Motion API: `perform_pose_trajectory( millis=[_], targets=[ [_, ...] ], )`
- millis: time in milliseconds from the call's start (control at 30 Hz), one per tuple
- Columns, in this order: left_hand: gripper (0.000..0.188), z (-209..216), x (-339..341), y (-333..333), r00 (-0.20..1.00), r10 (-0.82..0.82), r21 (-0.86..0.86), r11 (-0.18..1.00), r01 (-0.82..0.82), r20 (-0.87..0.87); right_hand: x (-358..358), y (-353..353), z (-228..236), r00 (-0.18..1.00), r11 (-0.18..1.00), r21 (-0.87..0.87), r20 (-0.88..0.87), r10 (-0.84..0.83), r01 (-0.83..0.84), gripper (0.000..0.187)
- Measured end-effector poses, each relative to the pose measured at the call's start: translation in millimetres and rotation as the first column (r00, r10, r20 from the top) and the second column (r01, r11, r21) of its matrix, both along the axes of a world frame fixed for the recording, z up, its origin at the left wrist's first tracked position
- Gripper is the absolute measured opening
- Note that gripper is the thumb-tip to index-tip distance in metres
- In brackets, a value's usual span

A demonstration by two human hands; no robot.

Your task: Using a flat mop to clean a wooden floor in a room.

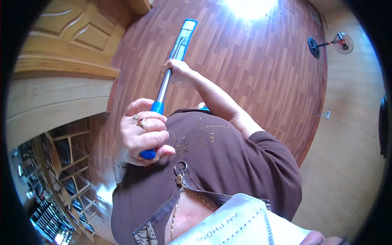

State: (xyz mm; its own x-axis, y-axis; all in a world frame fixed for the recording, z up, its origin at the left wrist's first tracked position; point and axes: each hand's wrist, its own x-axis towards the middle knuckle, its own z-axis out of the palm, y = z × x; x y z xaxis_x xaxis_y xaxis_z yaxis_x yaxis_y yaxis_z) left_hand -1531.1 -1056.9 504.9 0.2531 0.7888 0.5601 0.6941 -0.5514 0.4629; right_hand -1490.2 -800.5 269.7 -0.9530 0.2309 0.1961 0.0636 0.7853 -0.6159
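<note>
A flat mop (164, 87) with a silver pole stretches away from my chest over the floor. My left hand (143, 132), with rings on its fingers, is closed around the blue grip at the pole's near end. Farther along, my right hand (178, 67) wraps round the metal pole, with that arm reaching across my front. Beyond it lies the mop head (188, 26), a narrow rectangle with a blue fringe, on the wood-plank floor (245, 73).
Carved wooden panelling (94, 34) stands at the far left. Wooden chairs (73, 175) are at the lower left. A standing fan (314, 47) is by the pale wall (351, 122) on the right. Bright light glares off the floor at the top.
</note>
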Motion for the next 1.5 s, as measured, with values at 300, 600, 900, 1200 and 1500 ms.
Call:
perform_pose_trajectory(
  millis=[300,600,900,1200,1500],
  targets=[
    [0.033,2.6,21.0,130.9,0.959,-0.284,-0.115,0.952,0.284,0.020,83.1,120.8,-10.2,0.923,0.943,0.003,-0.205,-0.325,0.333,0.012],
    [0.035,21.3,56.1,198.8,0.756,-0.649,-0.154,0.741,0.654,0.086,198.4,116.8,4.7,0.658,0.679,-0.096,-0.182,-0.731,0.728,0.019],
    [0.045,37.8,99.2,222.2,0.356,-0.926,-0.088,0.348,0.934,0.125,284.3,33.6,12.0,0.328,0.448,-0.203,-0.440,-0.836,0.871,0.026],
    [0.028,65.0,111.4,300.1,0.130,-0.982,-0.108,0.116,0.987,0.139,296.4,23.8,26.7,0.015,0.094,-0.238,-0.311,-0.950,0.967,0.027],
    [0.023,97.0,39.8,392.1,0.244,-0.968,-0.133,0.234,0.963,0.063,228.5,148.3,51.1,0.143,0.189,-0.198,-0.224,-0.964,0.962,0.029]
  ],
)
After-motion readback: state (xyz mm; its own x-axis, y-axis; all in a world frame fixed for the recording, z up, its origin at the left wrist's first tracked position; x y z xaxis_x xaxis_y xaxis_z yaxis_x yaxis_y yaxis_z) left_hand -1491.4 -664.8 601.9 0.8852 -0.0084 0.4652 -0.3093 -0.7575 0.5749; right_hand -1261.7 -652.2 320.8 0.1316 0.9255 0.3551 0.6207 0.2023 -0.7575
